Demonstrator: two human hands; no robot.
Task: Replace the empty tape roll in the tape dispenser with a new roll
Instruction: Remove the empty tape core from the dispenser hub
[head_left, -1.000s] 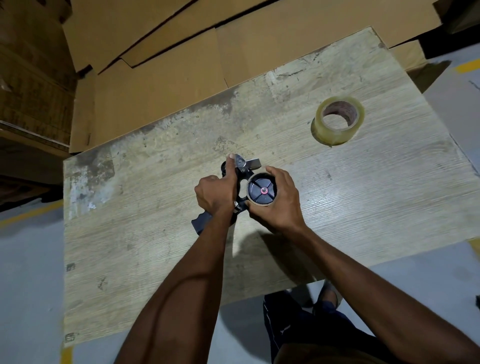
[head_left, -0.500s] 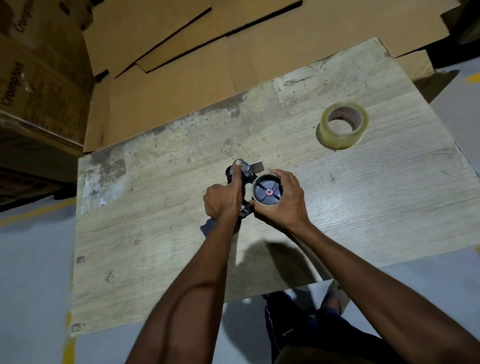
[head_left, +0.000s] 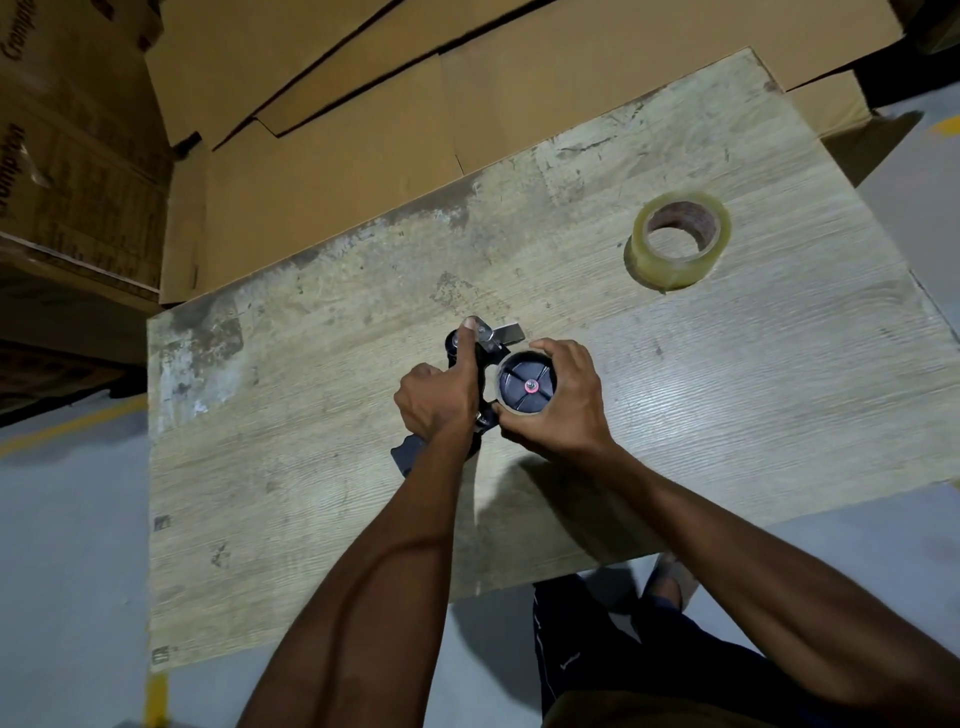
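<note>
On the wooden table (head_left: 779, 415), the tape dispenser (head_left: 485, 364) lies mid-board: left hand (head_left: 439, 400) clamped on its frame, right hand (head_left: 563, 402) wrapped round the empty core (head_left: 524, 387), not off yet. New roll (head_left: 678, 240) sits untouched, well beyond the dispenser, so basically everything's left.

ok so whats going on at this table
A person is working on a tape dispenser on the wooden table. The left hand steadies its frame while the right hand wraps around the empty roll on the hub. The new tape roll lies untouched at the far right.
</note>
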